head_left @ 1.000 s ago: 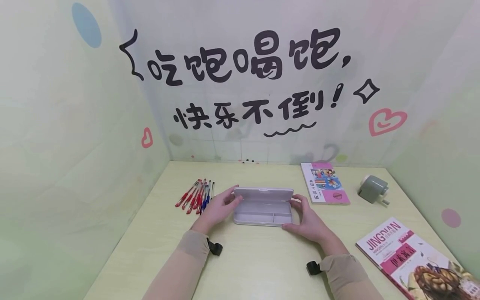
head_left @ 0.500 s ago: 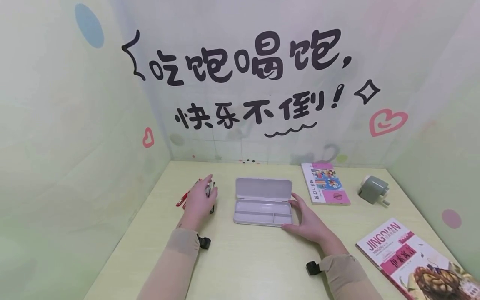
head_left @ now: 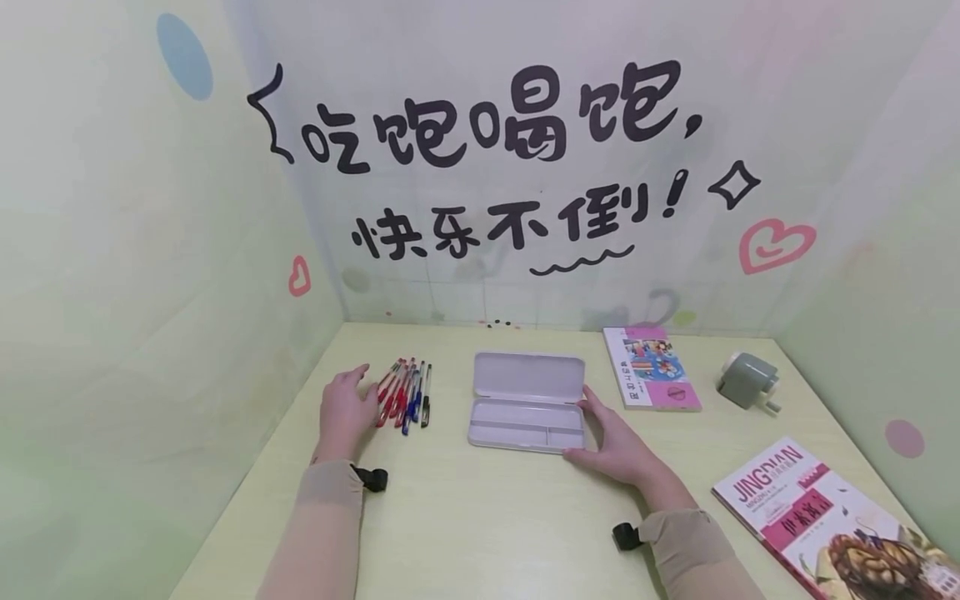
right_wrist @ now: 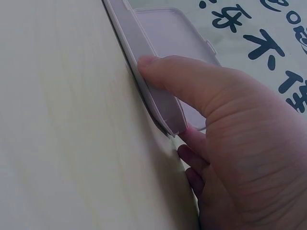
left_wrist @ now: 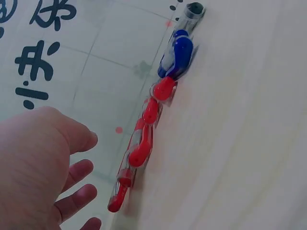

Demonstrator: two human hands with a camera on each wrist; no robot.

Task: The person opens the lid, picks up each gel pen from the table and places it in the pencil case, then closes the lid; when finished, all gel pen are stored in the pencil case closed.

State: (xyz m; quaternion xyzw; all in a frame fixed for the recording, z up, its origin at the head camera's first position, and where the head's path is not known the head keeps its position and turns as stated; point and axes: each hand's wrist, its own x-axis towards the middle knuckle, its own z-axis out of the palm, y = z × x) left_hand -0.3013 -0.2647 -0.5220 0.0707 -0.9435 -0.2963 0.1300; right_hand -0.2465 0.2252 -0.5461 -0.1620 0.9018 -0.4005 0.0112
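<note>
A pale lilac pencil case (head_left: 528, 377) lies with its lid up and its divided tray bare, mid-table in the head view. My right hand (head_left: 618, 437) grips its right end; in the right wrist view the thumb (right_wrist: 168, 72) lies on the front edge and the fingers are round the end. Left of the case is a bunch of capped gel pens (head_left: 405, 396), red, blue and black. Just left of these pens is my left hand (head_left: 345, 414), its fingers loosely bent and apart from the red pens (left_wrist: 141, 148) in the left wrist view.
A pink-and-white book (head_left: 652, 368) lies behind and right of the case. Beyond it stands a grey-green crank pencil sharpener (head_left: 746, 381). A magazine (head_left: 832, 521) lies at the front right. Printed cloth walls (head_left: 480, 292) enclose the table on three sides.
My left hand has let go of the case lid, passed over the pens and come to their left side. The lid now leans farther back. My right hand has stayed on the case.
</note>
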